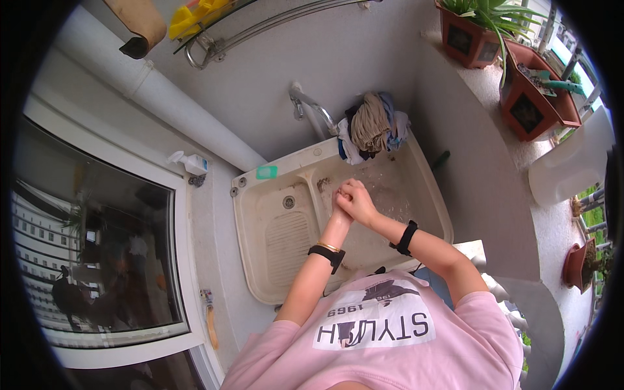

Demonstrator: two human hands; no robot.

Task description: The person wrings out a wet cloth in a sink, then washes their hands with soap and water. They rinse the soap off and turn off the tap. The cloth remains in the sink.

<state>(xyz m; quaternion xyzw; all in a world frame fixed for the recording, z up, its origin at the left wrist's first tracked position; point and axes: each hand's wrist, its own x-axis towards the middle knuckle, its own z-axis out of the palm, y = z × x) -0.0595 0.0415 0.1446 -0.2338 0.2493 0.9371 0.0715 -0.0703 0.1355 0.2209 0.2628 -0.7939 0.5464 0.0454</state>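
My left hand (340, 208) and my right hand (361, 204) are pressed together above a double-basin laundry sink (441, 207). The fingers of my right hand curl over the left one, and the wrists and skin look wet. Whether anything lies between the palms is hidden. Below them, the right basin holds a little water with bubbles and dark specks of dirt. The left basin has a ribbed washboard (288, 246) and a round drain (289, 202). A bunched pile of clothes (373, 124), beige on top, rests on the sink's back right corner.
A chrome faucet (312, 101) projects from the wall behind the sink. A green soap bar (266, 172) lies on the back rim. A white pump bottle (195, 164) stands left, beside a window. Planters (529, 105) and a translucent plastic jug (568, 163) line the right ledge.
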